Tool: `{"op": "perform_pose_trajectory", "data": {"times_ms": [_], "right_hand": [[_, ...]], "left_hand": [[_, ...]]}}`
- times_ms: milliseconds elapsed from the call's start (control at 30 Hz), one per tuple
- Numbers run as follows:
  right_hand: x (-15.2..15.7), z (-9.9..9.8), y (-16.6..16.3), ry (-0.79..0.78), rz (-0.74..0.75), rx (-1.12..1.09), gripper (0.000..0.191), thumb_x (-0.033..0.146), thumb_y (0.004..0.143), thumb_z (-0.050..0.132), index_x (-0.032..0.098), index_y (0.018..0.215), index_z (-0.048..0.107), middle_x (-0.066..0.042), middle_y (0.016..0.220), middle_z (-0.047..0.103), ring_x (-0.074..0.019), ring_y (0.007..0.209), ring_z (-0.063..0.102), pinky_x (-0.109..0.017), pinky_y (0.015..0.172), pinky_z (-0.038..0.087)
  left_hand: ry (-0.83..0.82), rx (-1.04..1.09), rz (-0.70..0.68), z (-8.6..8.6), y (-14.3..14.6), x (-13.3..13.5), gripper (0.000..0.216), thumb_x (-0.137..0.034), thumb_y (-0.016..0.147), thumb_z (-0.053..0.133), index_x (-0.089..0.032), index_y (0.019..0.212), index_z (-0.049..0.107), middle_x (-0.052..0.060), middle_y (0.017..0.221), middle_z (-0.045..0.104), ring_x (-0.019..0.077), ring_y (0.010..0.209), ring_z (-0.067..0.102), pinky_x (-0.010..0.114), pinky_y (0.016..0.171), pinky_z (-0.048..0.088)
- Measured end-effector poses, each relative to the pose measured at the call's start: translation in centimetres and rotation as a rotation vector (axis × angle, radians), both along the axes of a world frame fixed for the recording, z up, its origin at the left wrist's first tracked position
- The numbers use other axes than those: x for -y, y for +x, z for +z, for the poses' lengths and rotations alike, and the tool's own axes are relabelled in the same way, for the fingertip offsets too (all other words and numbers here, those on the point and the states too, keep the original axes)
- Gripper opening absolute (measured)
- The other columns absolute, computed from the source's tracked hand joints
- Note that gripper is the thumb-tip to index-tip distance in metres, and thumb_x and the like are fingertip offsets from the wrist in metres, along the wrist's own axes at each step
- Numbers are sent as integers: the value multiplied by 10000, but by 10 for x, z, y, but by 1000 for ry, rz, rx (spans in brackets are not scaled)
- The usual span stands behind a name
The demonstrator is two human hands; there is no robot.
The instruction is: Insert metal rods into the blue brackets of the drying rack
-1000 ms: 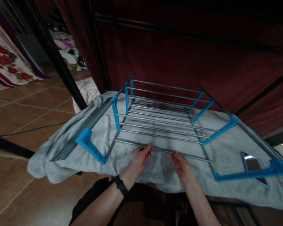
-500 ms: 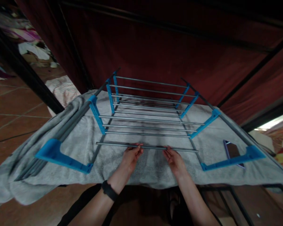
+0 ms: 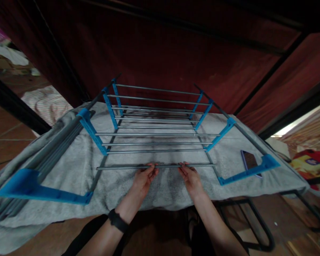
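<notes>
A rack of grey metal tubes with blue plastic brackets point(image 3: 92, 131) stands on a grey blanket point(image 3: 149, 188). Across its near end lies a loose-looking metal tube point(image 3: 122, 167). My left hand point(image 3: 144, 177) pinches this tube left of its middle, and my right hand point(image 3: 189, 177) pinches it right of the middle. Both hands' fingertips are partly hidden around the tube. Its ends reach over the rack's two lower side rails. Blue end brackets, one on the left point(image 3: 48, 188) and one on the right point(image 3: 248, 174), flank my hands.
More grey tubes point(image 3: 53, 156) lie in a bundle along the blanket's left side. A phone point(image 3: 250, 161) rests near the right bracket. Dark red cloth point(image 3: 160, 53) hangs behind the rack. Black metal frames point(image 3: 256, 213) stand on the floor at the lower right.
The view has shifted, so the rack appears farther left and its left bracket larger. Both hands still hold the tube, which stays across the near end.
</notes>
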State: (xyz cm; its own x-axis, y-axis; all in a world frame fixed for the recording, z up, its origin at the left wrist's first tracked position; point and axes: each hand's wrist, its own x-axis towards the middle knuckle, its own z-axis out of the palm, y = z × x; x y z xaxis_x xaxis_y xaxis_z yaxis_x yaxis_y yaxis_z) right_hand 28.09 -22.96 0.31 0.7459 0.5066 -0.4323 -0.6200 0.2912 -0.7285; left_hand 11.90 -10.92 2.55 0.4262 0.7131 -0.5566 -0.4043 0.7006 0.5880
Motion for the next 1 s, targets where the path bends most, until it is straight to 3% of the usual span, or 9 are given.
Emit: {"op": "perform_pose_trajectory", "data": {"times_ms": [300, 667, 833, 1000], "right_hand": [[2, 0, 3, 23, -27, 1, 237, 180, 654, 854, 210, 784, 658, -9, 841, 769, -161, 824, 727, -292, 799, 611], [34, 12, 64, -2, -237, 55, 32, 225, 899, 657, 217, 868, 658, 21, 843, 728, -97, 785, 695, -242, 854, 590], [43, 8, 80, -8, -262, 63, 99, 286, 931, 612, 223, 874, 662, 28, 843, 716, -80, 777, 689, -218, 821, 589], [43, 6, 81, -19, -267, 109, 70, 277, 867, 703, 220, 875, 663, 31, 860, 727, -83, 782, 692, -222, 821, 592]], "left_hand": [[-14, -2, 21, 0, 0, -3, 230, 78, 850, 605, -130, 777, 671, 86, 792, 753, 166, 695, 734, 254, 666, 612], [-35, -92, 100, 10, -9, -23, 275, 55, 919, 528, -125, 742, 636, 70, 717, 726, 143, 616, 713, 229, 621, 592], [-25, -108, 72, 12, -8, -23, 285, 42, 935, 514, -136, 742, 622, 60, 720, 727, 129, 632, 715, 207, 624, 593], [-29, -105, 77, 13, -7, -23, 257, 43, 927, 526, -123, 761, 631, 78, 750, 737, 130, 631, 713, 210, 619, 597]]}}
